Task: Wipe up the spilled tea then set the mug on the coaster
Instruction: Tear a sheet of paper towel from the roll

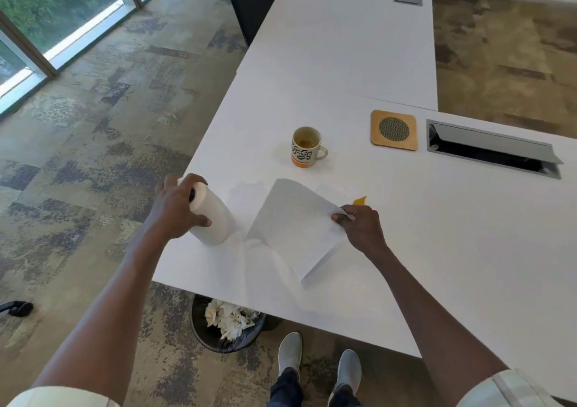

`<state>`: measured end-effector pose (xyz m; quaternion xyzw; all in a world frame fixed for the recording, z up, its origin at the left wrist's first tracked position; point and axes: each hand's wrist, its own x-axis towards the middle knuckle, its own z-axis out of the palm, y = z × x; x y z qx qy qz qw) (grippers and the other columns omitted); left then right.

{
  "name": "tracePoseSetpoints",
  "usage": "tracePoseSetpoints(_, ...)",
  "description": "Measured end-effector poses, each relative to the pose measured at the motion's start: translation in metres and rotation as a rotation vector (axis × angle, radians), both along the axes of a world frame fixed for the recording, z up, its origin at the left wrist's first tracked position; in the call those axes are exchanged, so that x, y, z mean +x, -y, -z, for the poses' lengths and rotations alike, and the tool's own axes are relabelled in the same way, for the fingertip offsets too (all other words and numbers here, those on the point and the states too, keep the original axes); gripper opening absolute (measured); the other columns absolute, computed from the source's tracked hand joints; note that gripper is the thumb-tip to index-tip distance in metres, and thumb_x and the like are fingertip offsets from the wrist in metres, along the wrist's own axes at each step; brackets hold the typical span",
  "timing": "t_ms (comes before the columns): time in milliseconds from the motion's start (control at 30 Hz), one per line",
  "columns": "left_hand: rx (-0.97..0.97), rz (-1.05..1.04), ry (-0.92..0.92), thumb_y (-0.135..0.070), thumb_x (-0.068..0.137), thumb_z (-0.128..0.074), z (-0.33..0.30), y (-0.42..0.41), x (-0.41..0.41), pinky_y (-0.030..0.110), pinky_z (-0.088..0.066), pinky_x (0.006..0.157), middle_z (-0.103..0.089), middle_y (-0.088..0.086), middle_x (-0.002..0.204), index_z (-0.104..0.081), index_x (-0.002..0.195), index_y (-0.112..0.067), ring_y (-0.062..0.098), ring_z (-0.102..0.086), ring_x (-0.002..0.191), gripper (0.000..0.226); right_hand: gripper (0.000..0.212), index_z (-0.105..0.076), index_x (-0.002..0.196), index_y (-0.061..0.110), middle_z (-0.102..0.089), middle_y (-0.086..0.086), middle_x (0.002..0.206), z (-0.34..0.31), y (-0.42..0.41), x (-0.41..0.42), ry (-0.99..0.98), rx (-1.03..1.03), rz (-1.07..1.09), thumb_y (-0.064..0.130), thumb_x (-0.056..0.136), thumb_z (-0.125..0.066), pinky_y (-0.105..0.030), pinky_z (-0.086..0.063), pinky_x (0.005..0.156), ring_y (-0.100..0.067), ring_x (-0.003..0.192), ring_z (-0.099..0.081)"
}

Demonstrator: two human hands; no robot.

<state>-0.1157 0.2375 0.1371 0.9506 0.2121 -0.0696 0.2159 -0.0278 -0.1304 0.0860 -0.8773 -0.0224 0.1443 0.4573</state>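
Observation:
A beige mug (pixel 307 147) with an orange band and a little tea inside stands upright on the white table (pixel 437 235). To its right lies a square wooden coaster (pixel 394 130), apart from the mug. A small patch of orange tea (pixel 359 200) shows just beyond my right hand. My left hand (pixel 179 208) grips the top of an upright paper towel roll (pixel 209 216) near the table's left edge. My right hand (pixel 359 225) pinches the corner of a white paper towel sheet (pixel 293 228) that hangs above the table; whether it is still joined to the roll I cannot tell.
An open cable hatch (pixel 493 150) is set into the table right of the coaster. Under the near table edge stands a black bin (pixel 203 335) with crumpled paper. A dark chair (pixel 249 4) sits at the far left edge. My shoes (pixel 321 360) are on the carpet.

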Motion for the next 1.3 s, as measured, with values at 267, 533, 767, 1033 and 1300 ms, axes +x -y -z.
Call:
tracePoseSetpoints(267, 0.019, 0.071, -0.063, -0.049, 0.054, -0.093, -0.012, 0.003, -0.002, 0.051, -0.043, 0.092, -0.041, 0.005, 0.135, -0.050, 0.117, -0.044, 0.034, -0.034, 0.125, 0.077, 0.010, -0.073, 0.080, 0.008, -0.065, -0.011, 0.069, -0.016, 0.016, -0.009, -0.085, 0.148, 0.167, 0.017, 0.084, -0.072, -0.031, -0.045, 0.063, -0.018, 0.066, -0.055)
tracePoseSetpoints(533, 0.113, 0.059, 0.083, -0.084, 0.052, -0.073, -0.033, 0.024, 0.015, 0.056, -0.020, 0.116, -0.050, 0.007, 0.143, -0.049, 0.136, -0.034, 0.035, -0.029, 0.142, 0.101, 0.015, -0.071, 0.100, -0.004, -0.072, -0.016, 0.103, -0.045, 0.026, -0.016, -0.318, 0.588, 0.378, 0.000, 0.087, -0.067, -0.028, -0.060, 0.068, -0.029, 0.095, -0.069)
tracePoseSetpoints(767, -0.270, -0.082, 0.406, -0.049, 0.077, -0.081, -0.048, 0.112, 0.036, 0.039, -0.049, 0.096, -0.059, 0.008, 0.134, -0.053, 0.134, -0.011, 0.023, -0.058, 0.114, 0.074, 0.013, -0.070, 0.099, -0.002, -0.073, -0.013, 0.103, -0.060, 0.035, -0.023, -0.374, 0.849, 0.454, -0.003, 0.088, -0.065, -0.026, -0.059, 0.071, -0.024, 0.094, -0.070)
tracePoseSetpoints(1033, -0.803, -0.314, 0.148, -0.037, 0.079, -0.082, -0.045, 0.164, 0.058, 0.038, -0.054, 0.091, -0.072, 0.016, 0.112, -0.060, 0.131, -0.002, 0.026, -0.069, 0.097, 0.067, 0.020, -0.069, 0.108, -0.005, -0.072, -0.017, 0.109, -0.068, 0.057, -0.033, -0.344, 0.879, 0.416, 0.001, 0.089, -0.064, -0.034, -0.058, 0.084, -0.026, 0.099, -0.069)
tracePoseSetpoints(1300, -0.920, -0.116, 0.192, -0.021, 0.083, -0.080, -0.052, 0.179, 0.064, 0.035, -0.057, 0.080, -0.080, -0.001, 0.098, -0.071, 0.118, -0.013, 0.019, -0.076, 0.091, 0.037, 0.027, -0.072, 0.106, 0.003, -0.074, -0.010, 0.106, -0.085, 0.095, -0.020, -0.409, 0.789, 0.251, 0.018, 0.083, -0.073, -0.029, -0.057, 0.074, -0.020, 0.090, -0.071)
